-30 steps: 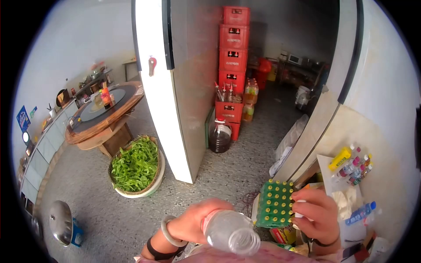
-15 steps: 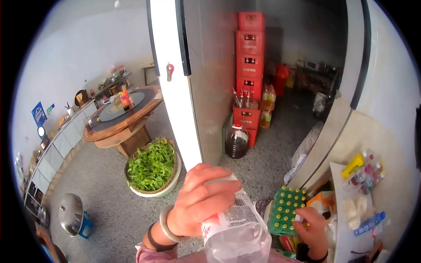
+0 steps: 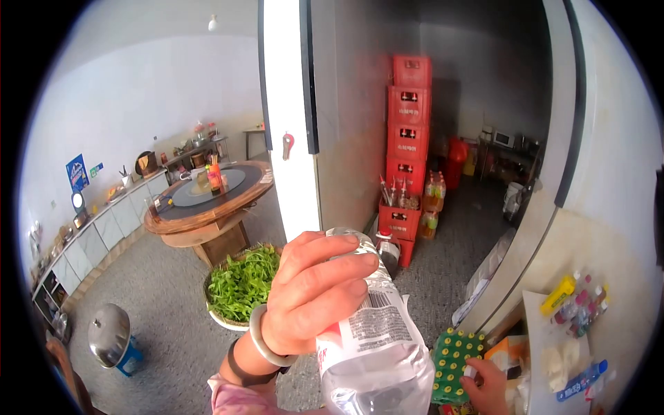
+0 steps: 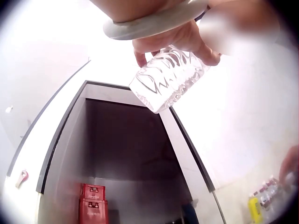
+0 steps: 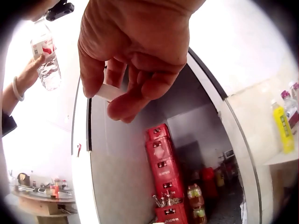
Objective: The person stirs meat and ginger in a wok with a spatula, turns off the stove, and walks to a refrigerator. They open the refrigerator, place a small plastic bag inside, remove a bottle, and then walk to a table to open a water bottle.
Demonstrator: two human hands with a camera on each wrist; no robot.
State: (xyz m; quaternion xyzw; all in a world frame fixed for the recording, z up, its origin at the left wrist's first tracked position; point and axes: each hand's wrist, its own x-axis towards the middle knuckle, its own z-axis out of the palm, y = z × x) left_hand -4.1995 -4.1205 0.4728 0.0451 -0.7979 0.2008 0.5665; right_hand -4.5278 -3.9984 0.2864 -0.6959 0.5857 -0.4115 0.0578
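In the head view the left hand (image 3: 315,294) is curled round a clear plastic bottle (image 3: 377,377) with a white and red label, its base tilted up and away. The left wrist view shows that hand (image 4: 175,39) gripping the ribbed bottle (image 4: 168,79). The right hand (image 3: 488,387), low at the right, pinches a small white cap (image 3: 470,372). Close up in the right wrist view, the right hand (image 5: 133,51) has the white cap (image 5: 108,92) between thumb and fingers, apart from the bottle (image 5: 46,60) at upper left. The bottle's mouth is hidden in the head view.
Red crates (image 3: 408,142) are stacked in the doorway. Leafy greens (image 3: 242,283) fill a basket left of the door edge, by a round wooden table (image 3: 207,221). A green tray of yellow-capped bottles (image 3: 453,363) lies behind the right hand, near a shelf (image 3: 536,304) with small bottles.
The left hand has raised the bottle and tipped it from mouth towards the camera to base up front. The right hand has lowered, still pinching the cap. The head view has tilted up.
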